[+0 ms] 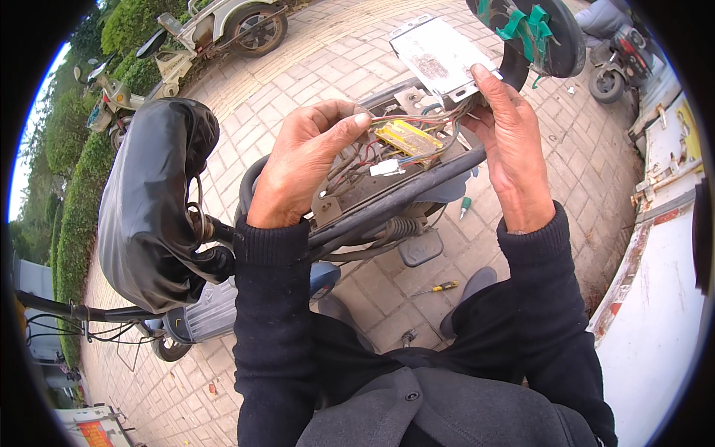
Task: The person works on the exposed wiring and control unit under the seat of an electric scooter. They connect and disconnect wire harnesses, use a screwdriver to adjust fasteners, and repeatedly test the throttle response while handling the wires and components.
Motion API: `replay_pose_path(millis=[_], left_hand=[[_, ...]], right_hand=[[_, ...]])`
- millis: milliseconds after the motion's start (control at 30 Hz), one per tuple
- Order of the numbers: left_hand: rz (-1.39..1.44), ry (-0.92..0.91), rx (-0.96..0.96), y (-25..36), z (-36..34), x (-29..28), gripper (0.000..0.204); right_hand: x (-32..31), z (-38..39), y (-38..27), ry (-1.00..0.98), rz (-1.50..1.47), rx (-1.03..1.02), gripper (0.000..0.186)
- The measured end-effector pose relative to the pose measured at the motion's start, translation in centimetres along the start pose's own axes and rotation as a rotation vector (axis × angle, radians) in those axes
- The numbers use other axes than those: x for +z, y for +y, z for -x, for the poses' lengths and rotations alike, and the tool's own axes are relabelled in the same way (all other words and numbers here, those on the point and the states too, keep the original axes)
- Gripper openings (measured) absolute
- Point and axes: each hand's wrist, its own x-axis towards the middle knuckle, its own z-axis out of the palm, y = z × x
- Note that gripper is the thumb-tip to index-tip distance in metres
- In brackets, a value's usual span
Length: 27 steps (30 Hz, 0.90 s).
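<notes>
My right hand (506,145) grips a flat silver metal box (433,56) with mounting tabs, raised over the open frame of a scooter (454,170). A bundle of coloured wires (395,115) runs out of the box, and my left hand (309,160) pinches some of them between thumb and fingers. Beneath the wires lie a yellow part (408,138) and a white plastic connector (386,167). A black saddle (149,201) stands raised at the left of the frame.
A green-handled tool (465,208) and a yellow screwdriver (445,287) lie on the paving by my feet. A white panel (644,320) borders the right. Parked vehicles (253,30) and a hedge (74,246) line the back and left. A round black part with green tape (555,41) sits upper right.
</notes>
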Motion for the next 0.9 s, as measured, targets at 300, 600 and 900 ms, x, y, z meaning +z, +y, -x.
replay_pose_path(millis=[300, 600, 900], left_hand=[[0.018, 0.015, -0.013, -0.1, 0.21, 0.01, 0.029], [0.089, -0.017, 0.011, -0.25, 0.43, 0.26, 0.026], [0.092, 0.025, 0.034, -0.18, 0.52, 0.55, 0.025]], right_hand=[[-0.05, -0.02, -0.06, -0.008, 0.02, -0.005, 0.053], [0.21, 0.3, -0.39, -0.036, -0.016, -0.011, 0.054], [0.07, 0.16, -0.29, -0.055, -0.066, -0.02, 0.053]])
